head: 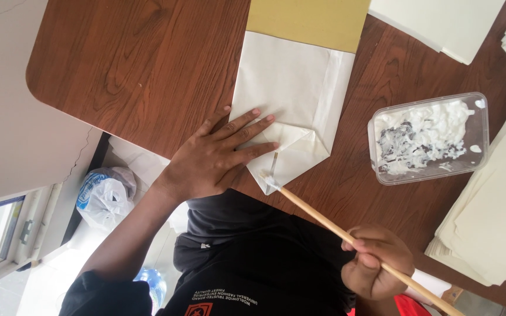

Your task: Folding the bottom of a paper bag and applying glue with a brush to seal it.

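Bag flaps folded, gluing under way: left hand, fingers flat, pins white paper bag; right hand grips glue stick, tip just beyond left fingertips.

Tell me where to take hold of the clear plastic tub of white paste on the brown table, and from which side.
Grip the clear rectangular plastic tub by its two long side walls, coming from above at the end nearest the stack of cream paper sheets. It lies flat and lidless with white paste smeared inside, so fingers should stay on the outer rim. The left hand and right hand are both occupied.
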